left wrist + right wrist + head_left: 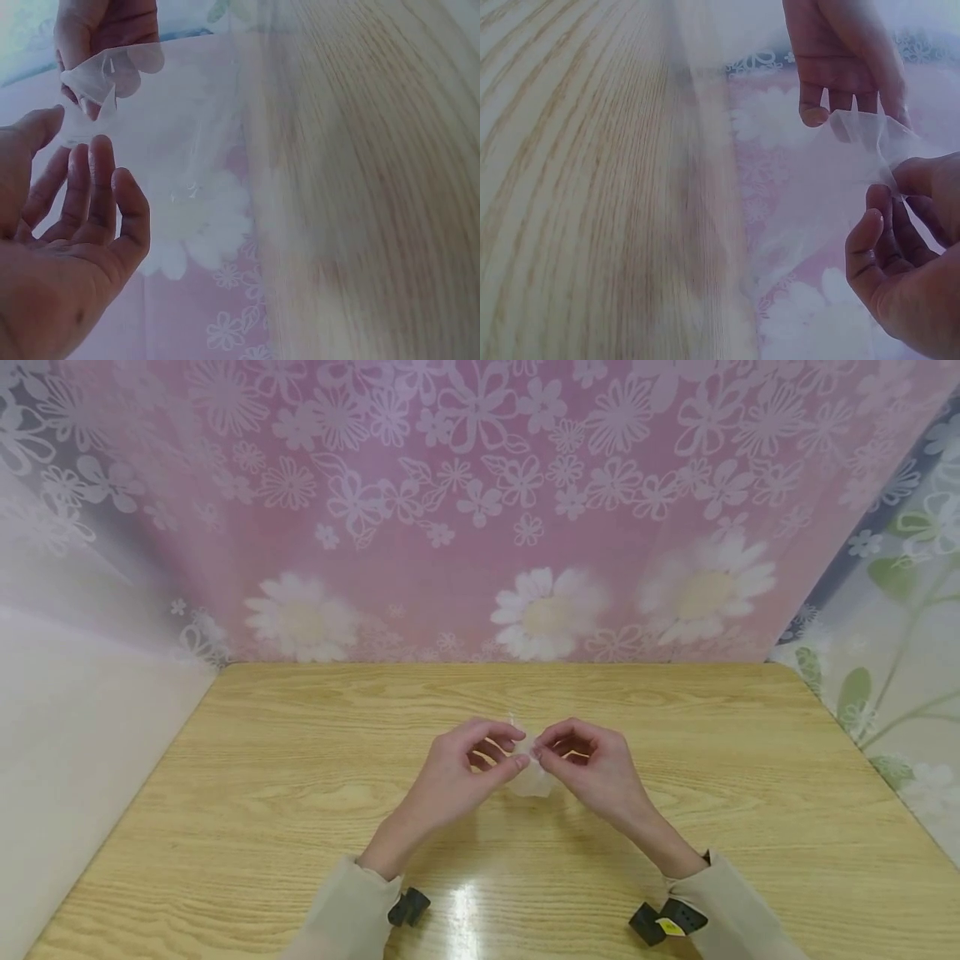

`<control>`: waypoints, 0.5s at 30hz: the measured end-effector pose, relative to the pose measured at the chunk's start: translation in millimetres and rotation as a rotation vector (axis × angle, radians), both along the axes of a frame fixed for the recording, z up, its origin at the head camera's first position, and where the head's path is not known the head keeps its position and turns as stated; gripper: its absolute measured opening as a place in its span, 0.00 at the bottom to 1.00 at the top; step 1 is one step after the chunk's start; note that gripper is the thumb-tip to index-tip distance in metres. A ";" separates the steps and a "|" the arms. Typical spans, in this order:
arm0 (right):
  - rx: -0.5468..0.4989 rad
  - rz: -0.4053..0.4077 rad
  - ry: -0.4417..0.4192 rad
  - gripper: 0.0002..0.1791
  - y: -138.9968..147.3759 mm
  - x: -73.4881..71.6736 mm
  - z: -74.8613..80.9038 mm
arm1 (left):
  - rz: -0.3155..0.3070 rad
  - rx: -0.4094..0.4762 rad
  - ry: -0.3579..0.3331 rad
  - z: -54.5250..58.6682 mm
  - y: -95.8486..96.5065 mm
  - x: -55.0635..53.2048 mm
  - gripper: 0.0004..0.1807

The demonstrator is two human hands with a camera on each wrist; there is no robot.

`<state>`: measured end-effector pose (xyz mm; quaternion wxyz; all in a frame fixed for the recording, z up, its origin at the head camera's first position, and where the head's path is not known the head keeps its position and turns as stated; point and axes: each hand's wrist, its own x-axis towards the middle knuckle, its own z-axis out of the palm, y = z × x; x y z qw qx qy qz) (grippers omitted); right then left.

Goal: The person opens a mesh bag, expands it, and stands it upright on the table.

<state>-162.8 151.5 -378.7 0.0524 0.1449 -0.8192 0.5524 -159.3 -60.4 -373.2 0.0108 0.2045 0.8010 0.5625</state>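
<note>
A small, thin, translucent piece of plastic film point(531, 785) hangs between the two hands above the table. My right hand point(592, 766) pinches its upper edge between thumb and index finger, the film point(817, 187) draping down from there in the right wrist view. Beside it, my left hand point(468, 764) has its thumb and fingers apart, tips right at the film's edge. From the left wrist, the left hand point(75, 232) shows loosely bent, separated fingers, with the gathered film point(97, 79) just beyond them at the right hand's fingertips.
Under the hands spreads a wood-grain table point(300, 827). A pink floral curtain point(420, 568) rises along its far edge, and pale cloth point(90, 718) borders the left side. Dark wrist devices point(408, 907) sit at the beige sleeves point(345, 910).
</note>
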 end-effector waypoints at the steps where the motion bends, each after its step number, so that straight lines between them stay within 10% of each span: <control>1: 0.004 0.000 -0.002 0.04 0.1 0.0 -0.3 | 0.002 -0.009 -0.010 -0.2 0.3 0.3 0.14; 15: 0.039 0.006 0.029 0.06 -2.4 -0.7 -3.0 | 0.062 -0.021 -0.039 -5.4 1.5 -1.8 0.05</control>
